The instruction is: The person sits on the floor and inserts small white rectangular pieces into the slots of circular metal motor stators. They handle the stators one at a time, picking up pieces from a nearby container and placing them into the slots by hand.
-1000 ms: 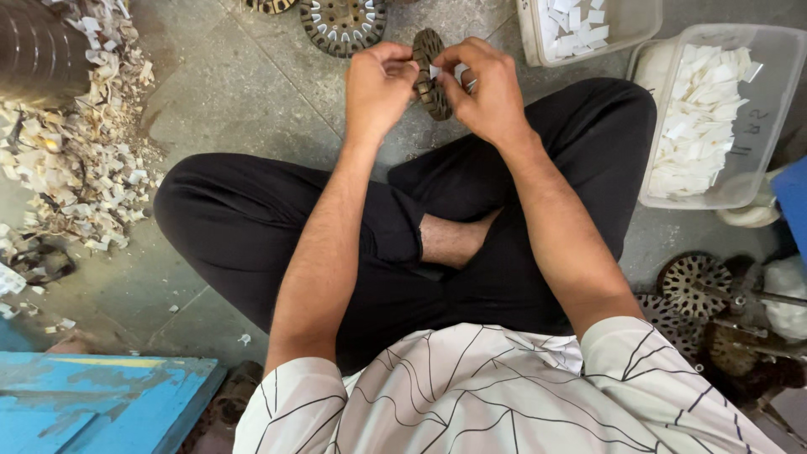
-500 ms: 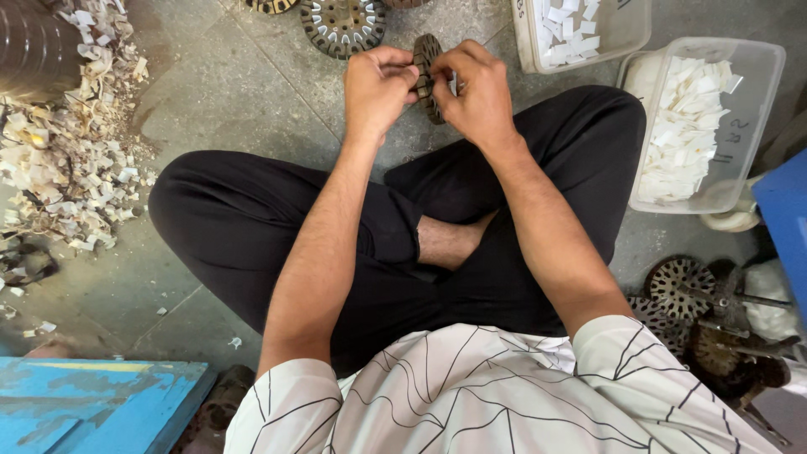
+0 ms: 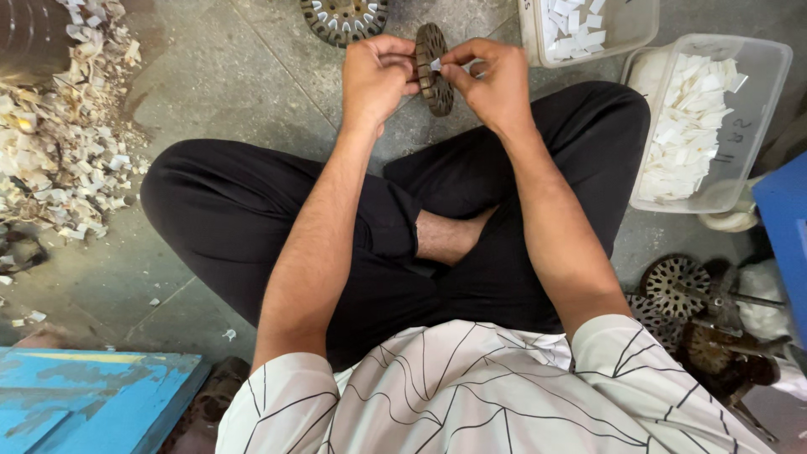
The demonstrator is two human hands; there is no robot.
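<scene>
Head view: our left hand (image 3: pixel 377 80) grips the slotted metal disc (image 3: pixel 432 67) on edge above our crossed legs, while our right hand (image 3: pixel 496 84) pinches a white paper slip (image 3: pixel 436 64) into it. Seating it seemingly needs a careful push.

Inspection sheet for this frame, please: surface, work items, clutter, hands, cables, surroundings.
Surface: grey concrete floor, stained; the person sits on it cross-legged.
Job's things: dark slotted metal disc held on edge between both hands; a small white paper slip at its rim.
Clutter: heap of white paper scraps at left; more slotted discs lower right, another slotted disc at top.
Hands: left hand grips the disc; right hand pinches the slip with its fingers.
Cables: nothing seen.
Surroundings: two clear tubs of white slips, blue board lower left.
</scene>
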